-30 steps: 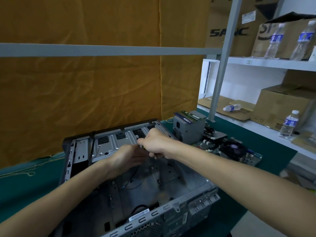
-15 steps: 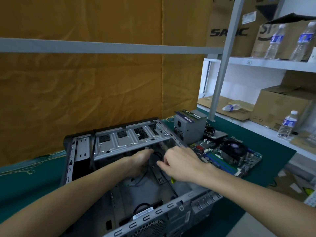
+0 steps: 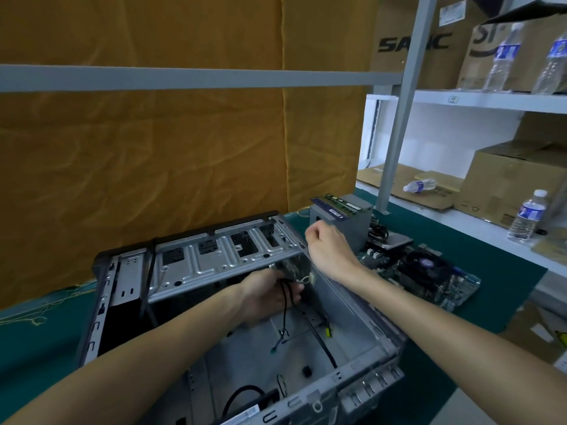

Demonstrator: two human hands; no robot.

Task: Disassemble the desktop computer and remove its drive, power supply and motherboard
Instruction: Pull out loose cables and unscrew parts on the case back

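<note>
The grey computer case [image 3: 362, 320] lies open on the green mat. My left hand [image 3: 264, 296] reaches under the metal drive cage [image 3: 214, 259] and grips black cables [image 3: 285, 305] beside a part half hidden under the cage. My right hand [image 3: 325, 246] hovers above the case's right wall, its fingers curled with nothing showing in them. Outside the case, on the mat to the right, stand the grey power supply [image 3: 352, 228] with memory sticks [image 3: 334, 207] on top and the motherboard [image 3: 429, 274] with its black fan.
A thin black rod with a yellow end [image 3: 327, 332] lies on the case floor. An orange curtain hangs behind. At the right a grey shelf post [image 3: 395, 142] rises by a white shelf with cardboard boxes [image 3: 506, 185] and water bottles [image 3: 526, 216].
My right hand has come up out of the case and moved right toward the power supply. My left hand has stayed under the drive cage and now grips the cables.
</note>
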